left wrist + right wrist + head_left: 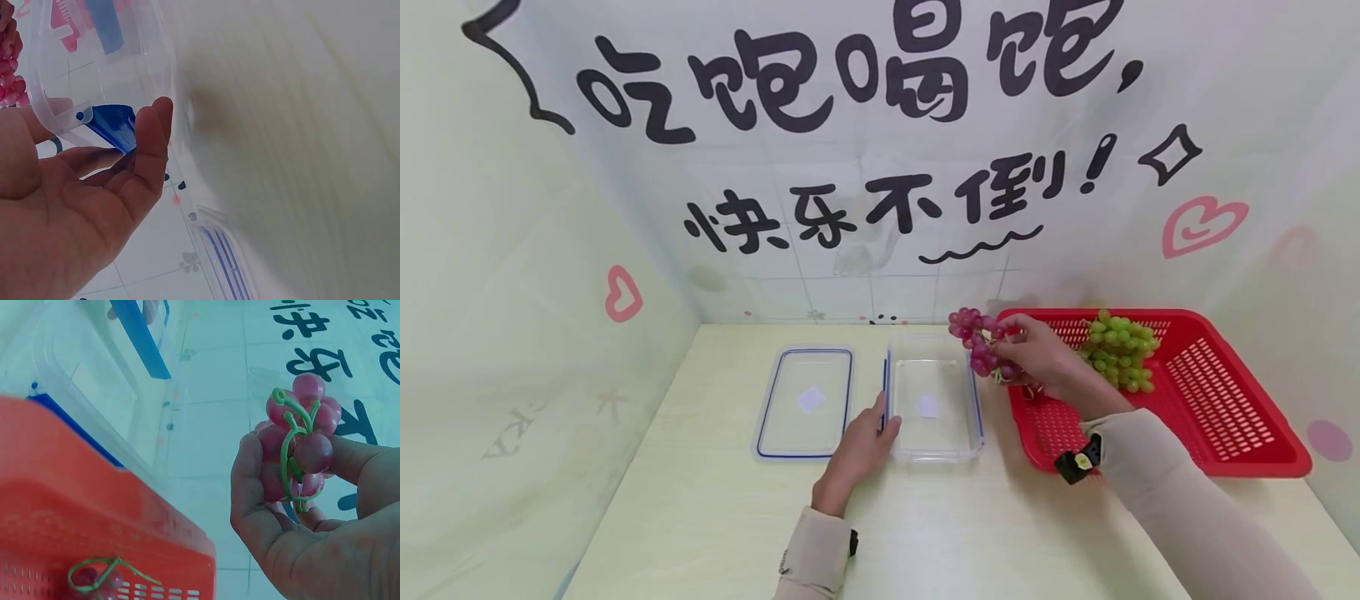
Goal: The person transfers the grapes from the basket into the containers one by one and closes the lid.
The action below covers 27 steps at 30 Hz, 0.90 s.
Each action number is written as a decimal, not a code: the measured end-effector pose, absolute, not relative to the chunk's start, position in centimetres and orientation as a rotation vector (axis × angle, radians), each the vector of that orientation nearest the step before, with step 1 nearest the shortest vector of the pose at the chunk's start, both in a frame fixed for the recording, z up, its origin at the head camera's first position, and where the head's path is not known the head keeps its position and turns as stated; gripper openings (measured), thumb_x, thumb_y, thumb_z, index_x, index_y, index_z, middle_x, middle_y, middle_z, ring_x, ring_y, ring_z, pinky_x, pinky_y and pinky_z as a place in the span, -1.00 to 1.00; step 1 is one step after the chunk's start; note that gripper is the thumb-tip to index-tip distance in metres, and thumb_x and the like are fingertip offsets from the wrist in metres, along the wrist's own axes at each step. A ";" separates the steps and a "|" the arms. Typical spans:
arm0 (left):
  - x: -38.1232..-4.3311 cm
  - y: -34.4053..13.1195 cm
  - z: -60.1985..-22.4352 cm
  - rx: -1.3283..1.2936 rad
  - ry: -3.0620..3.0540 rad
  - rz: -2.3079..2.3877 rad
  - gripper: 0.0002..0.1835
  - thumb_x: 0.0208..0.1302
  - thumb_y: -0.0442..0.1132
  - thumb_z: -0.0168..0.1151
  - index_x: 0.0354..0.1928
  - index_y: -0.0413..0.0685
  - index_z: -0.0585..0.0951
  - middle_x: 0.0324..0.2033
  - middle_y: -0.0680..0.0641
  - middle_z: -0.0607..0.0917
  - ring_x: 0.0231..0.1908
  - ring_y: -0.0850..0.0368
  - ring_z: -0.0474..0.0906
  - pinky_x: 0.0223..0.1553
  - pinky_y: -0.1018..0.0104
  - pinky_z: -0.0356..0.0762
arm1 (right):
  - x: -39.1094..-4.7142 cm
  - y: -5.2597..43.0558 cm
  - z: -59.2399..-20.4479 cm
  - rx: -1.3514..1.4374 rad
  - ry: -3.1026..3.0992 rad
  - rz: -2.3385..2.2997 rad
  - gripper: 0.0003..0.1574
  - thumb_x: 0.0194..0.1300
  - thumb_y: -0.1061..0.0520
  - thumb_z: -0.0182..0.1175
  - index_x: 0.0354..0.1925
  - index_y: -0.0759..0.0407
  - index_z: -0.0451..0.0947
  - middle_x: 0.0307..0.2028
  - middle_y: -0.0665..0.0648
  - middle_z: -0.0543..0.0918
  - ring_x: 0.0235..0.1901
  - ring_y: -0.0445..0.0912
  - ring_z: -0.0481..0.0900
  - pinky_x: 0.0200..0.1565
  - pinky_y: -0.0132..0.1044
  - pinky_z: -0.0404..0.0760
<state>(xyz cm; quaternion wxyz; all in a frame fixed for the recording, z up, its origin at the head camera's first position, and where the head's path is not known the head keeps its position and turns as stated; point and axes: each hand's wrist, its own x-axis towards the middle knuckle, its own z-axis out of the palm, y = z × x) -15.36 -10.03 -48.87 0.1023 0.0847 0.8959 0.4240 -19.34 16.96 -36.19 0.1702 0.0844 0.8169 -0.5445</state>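
A bunch of red grapes (pixel 983 360) hangs from my right hand (pixel 1041 357), whose thumb and fingers pinch it near the basket's left rim. In the right wrist view, curly green stems show among these grapes (pixel 312 453). Left of them stands a clear plastic food container (pixel 934 456) with blue side clips and no lid on it. My left hand (pixel 859 446) grips the container's left wall, thumb at the rim and fingers by the blue clip (pixel 115 122). Inside the container only a small white label (pixel 928 407) shows.
The clear lid (pixel 805 417) with a blue seal lies left of the container. A red perforated basket (pixel 1292 446) stands at the right, holding green grapes (pixel 1122 342) and some red grapes (pixel 94 584). A printed sheet (pixel 737 292) hangs behind the table.
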 end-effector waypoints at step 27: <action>-15.3 -10.1 -48.9 0.241 2.647 1.248 -0.34 0.54 -0.11 -0.03 0.50 -0.34 0.12 0.28 -0.42 0.44 0.17 -0.16 0.48 0.22 -0.13 0.42 | -20.1 11.6 -39.2 0.376 2.330 -1.617 -0.56 0.42 0.12 0.19 0.18 0.15 0.30 0.06 0.31 0.55 -0.27 0.01 0.63 -0.24 -0.22 0.72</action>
